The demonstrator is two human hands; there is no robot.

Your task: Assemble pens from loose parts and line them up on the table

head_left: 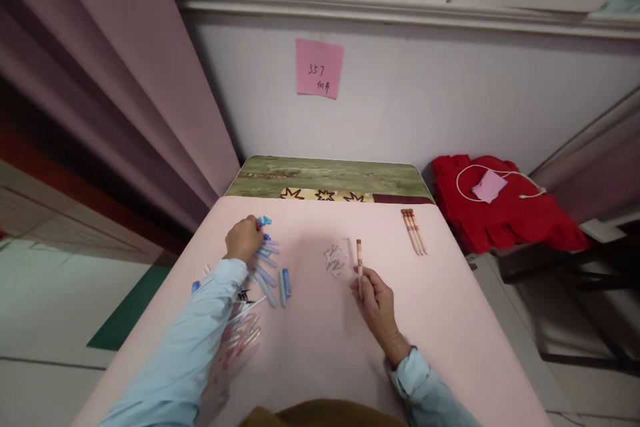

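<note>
Item: one brown pen [359,257], held upright-to-tilted in the right hand [377,299], right of centre on the pink bench [450,320]. The lower end of the pen is gripped between the fingers [364,278], which are closed around it; the upper end stands clear above them, pointing to the far side. Just left of the pen, small grey parts [333,261] are scattered on the bench, apart from the fingers. Item: a heap of blue pieces [273,267], spread at the left of the bench. The left hand [243,239] is laid over the far end of this heap, its fingers curled down among the pieces; whether anything is grasped there cannot be told. A clear bag [239,337] of pale tubes is seen near the left sleeve, partly under it. Item: a group of brown pens [413,231], laid side by side at the far right of the bench, well apart from both hands. On the wall beyond, a pink note [319,68] is stuck. At far right, a red cloth [505,217] with a white cable [467,177] on it is noted.
</note>
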